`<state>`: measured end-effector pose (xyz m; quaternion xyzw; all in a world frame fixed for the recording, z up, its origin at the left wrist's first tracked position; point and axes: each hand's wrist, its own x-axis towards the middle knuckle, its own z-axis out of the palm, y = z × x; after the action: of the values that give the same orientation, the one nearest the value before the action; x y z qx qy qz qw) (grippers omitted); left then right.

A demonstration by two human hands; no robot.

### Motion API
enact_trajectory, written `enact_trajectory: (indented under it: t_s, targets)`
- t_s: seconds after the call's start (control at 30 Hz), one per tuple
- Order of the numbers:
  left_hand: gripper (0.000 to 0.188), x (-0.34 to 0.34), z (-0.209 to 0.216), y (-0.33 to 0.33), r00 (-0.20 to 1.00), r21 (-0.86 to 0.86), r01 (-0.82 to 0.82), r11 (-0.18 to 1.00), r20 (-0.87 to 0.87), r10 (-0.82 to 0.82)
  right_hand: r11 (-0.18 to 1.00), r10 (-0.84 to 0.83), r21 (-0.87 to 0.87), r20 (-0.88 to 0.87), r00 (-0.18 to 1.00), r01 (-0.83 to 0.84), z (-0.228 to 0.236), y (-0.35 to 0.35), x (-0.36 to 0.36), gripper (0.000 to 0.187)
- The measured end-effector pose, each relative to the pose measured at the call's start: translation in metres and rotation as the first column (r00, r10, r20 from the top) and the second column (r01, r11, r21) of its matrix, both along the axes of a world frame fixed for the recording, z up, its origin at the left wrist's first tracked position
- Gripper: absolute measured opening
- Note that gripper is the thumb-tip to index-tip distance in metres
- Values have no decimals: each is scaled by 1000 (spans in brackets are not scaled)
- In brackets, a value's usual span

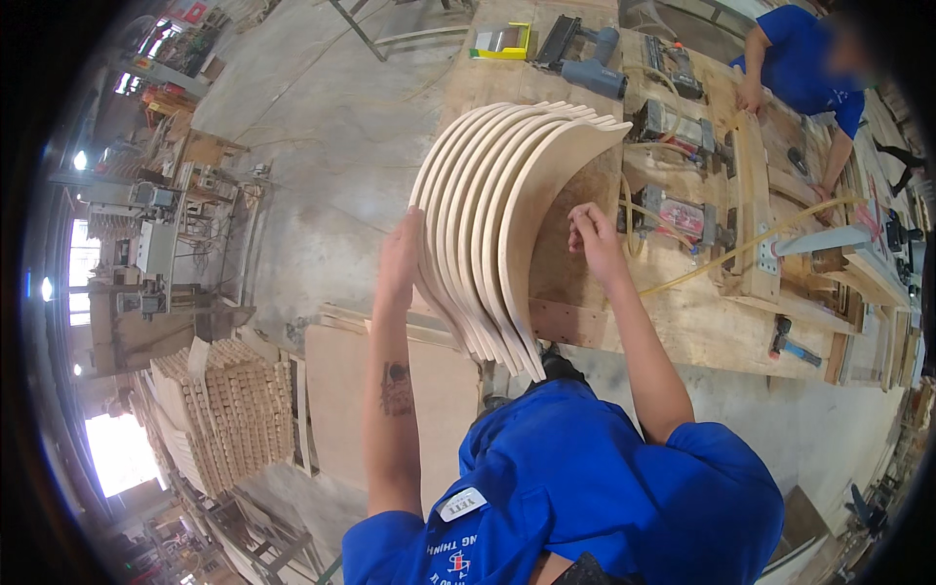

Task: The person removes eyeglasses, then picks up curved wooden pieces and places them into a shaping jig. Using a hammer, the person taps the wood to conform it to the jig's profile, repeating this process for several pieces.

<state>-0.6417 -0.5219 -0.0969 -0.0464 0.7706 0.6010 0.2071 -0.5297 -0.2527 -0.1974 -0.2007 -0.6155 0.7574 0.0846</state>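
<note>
Several curved pale wooden panels (517,195) stand on edge, side by side in a fanned stack, at the left edge of the wooden workbench (702,322). My left hand (398,258) is closed on the stack's left outer side, with some of its fingers hidden. To the right of the stack, my right hand (597,239) hangs over the bench with curled fingers. A gap separates it from the nearest panel, and nothing shows in it.
A nail gun (590,66), clamping devices (678,214) with yellow hoses and a hammer (795,341) lie on the bench. Across it, a person in blue (804,63) reaches toward a wooden frame. More stacked wooden parts (234,414) stand at lower left.
</note>
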Motion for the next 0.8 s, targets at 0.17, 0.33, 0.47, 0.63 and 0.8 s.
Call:
enact_trajectory:
  t_s: [0.17, 0.33, 0.47, 0.63, 0.8]
  targets:
    - [63, 5, -8, 0, 999, -44, -28, 999, -40, 26, 995, 6, 95, 32, 999, -9, 0, -8, 11, 16]
    - [61, 2, -3, -6, 1000, -106, 20, 994, 2, -20, 960, -67, 269, -59, 996, 81, 23, -17, 16, 14]
    - [55, 0, -6, -6, 968, -294, 34, 955, -228, -105, 922, -89, 358, -168, 982, 145, 44, -28, 16, 14]
    - [40, -9, -2, -19, 860, -754, 6, 657, -331, -388, 948, -20, 307, -209, 978, 85, 42, -31, 9, 16]
    - [32, -3, 4, 1, 884, -635, -13, 773, -368, -287, 951, -18, 305, -136, 991, 59, 41, -16, 13, 14]
